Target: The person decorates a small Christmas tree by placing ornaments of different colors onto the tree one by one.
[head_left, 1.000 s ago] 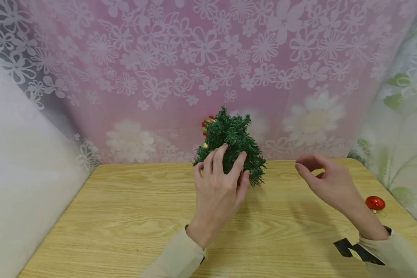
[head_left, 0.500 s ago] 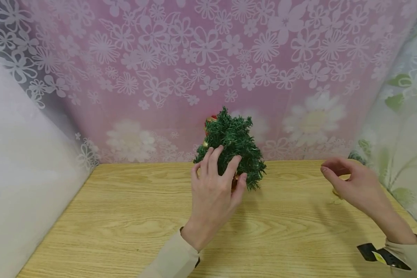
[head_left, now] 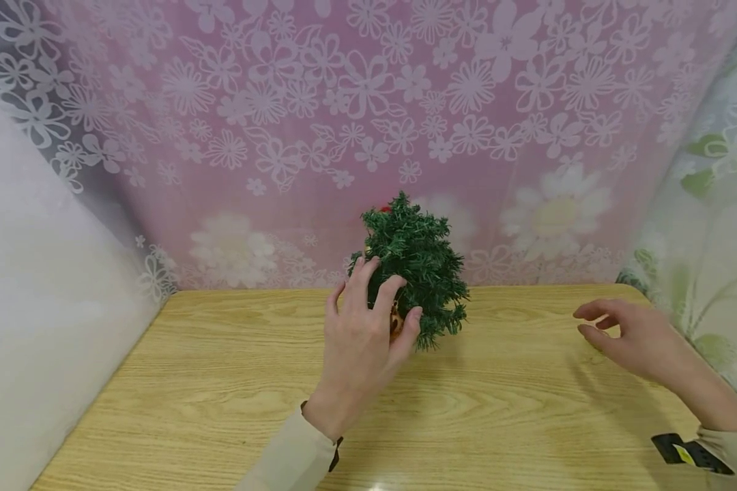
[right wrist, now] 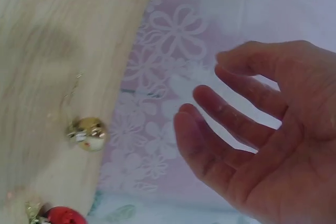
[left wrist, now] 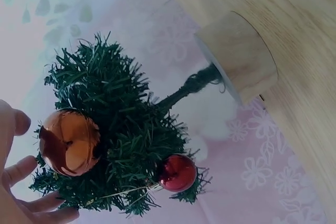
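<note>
A small green artificial Christmas tree (head_left: 420, 266) stands at the back edge of the table, with my left hand (head_left: 359, 334) gripping its near left side, fingers bent and spread over the branches. Between thumb and index finger shows an orange bauble (left wrist: 69, 142), shiny and hanging on the tree. A smaller red bauble (left wrist: 177, 173) hangs lower, and the round wooden base (left wrist: 239, 56) shows too. My right hand (head_left: 641, 344), loosely curled with nothing in it, hovers over the table's right side. Near it lies a gold bauble (right wrist: 88, 134) with a string loop, mostly hidden in the head view.
Another red bauble (right wrist: 64, 215) lies on the wood-grain table (head_left: 221, 395), close to the gold one. A pink flowered curtain (head_left: 295, 136) hangs behind the table, a white sheet (head_left: 37, 273) at the left, and a leaf-patterned one (head_left: 712, 259) at the right.
My left hand has shifted left and the tree has turned with it, so its far-left ornaments have swung mostly out of sight. My right hand has moved right, away from the tree.
</note>
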The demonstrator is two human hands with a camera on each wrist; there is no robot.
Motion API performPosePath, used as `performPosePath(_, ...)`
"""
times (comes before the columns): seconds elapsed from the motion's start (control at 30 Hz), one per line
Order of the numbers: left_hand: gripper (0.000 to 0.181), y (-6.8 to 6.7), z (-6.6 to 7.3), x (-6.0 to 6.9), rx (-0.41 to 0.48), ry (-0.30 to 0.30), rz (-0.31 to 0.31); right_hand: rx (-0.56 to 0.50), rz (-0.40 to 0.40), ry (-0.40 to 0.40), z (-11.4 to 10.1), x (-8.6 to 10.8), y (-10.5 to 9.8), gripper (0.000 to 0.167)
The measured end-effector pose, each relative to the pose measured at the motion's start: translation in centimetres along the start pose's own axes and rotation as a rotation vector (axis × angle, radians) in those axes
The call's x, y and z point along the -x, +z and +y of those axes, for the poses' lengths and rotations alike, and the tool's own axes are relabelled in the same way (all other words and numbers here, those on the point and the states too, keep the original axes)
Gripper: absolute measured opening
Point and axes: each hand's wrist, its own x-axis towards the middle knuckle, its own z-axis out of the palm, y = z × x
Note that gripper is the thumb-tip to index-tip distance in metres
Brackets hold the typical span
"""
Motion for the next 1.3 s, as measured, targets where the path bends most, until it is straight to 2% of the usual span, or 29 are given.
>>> performPosePath(0.07,0.041,0.0,-0.2,0.1,-0.004,-0.003,-0.002,-0.007,-0.056,0.001,0.5,0.0,0.3,0.022)
performPosePath(0.2,0.052,0.0,-0.5,0.3,-0.024,-0.015,-0.016,-0.001,-0.116,-0.003,1.3,-0.1,0.8,0.027)
performPosePath(0.37,0.067,-0.1,-0.9,0.6,-0.049,-0.028,-0.06,0.07,-0.135,-0.014,2.3,-0.1,1.3,0.03)
performPosePath(0.5,0.076,-0.3,-1.3,0.7,-0.049,-0.024,-0.101,0.114,-0.184,-0.007,3.4,-0.1,1.7,0.034)
performPosePath(0.7,0.08,-0.4,-1.9,0.9,-0.016,-0.023,-0.121,0.129,-0.257,-0.002,4.7,-0.5,2.0,0.039)
performPosePath(0.9,0.079,-0.7,-2.5,0.8,0.023,-0.043,-0.156,0.147,-0.231,-0.036,5.1,-0.4,2.5,0.034)
performPosePath(1.07,0.08,-1.0,-3.5,0.5,0.058,-0.031,-0.198,0.163,-0.197,-0.082,4.8,-0.2,2.8,0.024)
performPosePath(1.3,0.079,-1.3,-4.9,0.1,0.11,0.004,-0.253,0.124,-0.211,-0.059,4.2,0.1,3.0,0.019)
